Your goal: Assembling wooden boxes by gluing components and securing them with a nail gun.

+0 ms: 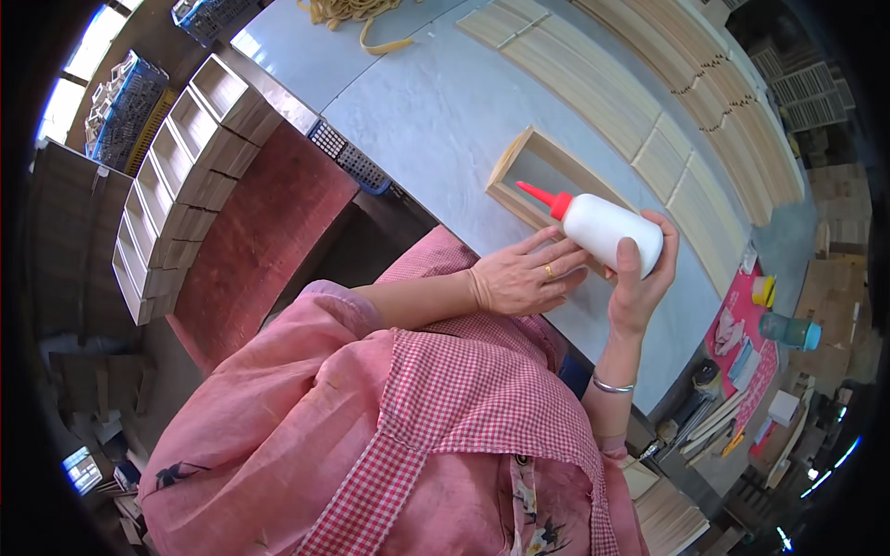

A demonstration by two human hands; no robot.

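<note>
— What do we have off to the left of our hands?

— A row of open wooden boxes (176, 176), stacked in a line well away from us, and past them a blue plastic crate (125, 107).

— And our left hand (524, 276)?

— It lies open with the fingers spread, resting just beside the white glue bottle (603, 227), fingertips against its lower side (a ring shows on one finger).

— The bottle itself?

— Our right hand (640, 278) is wrapped around its base, thumb up along the side. Its red nozzle points away from us, over the near edge of a wooden frame (533, 171) lying flat on the grey table (426, 111).

— Beyond the hands?

— Rows of flat wooden slats (667, 153) spread across the table. To the right of our right hand, near the table's end, stand a yellow cup (763, 289) and a teal bottle (790, 330).
</note>
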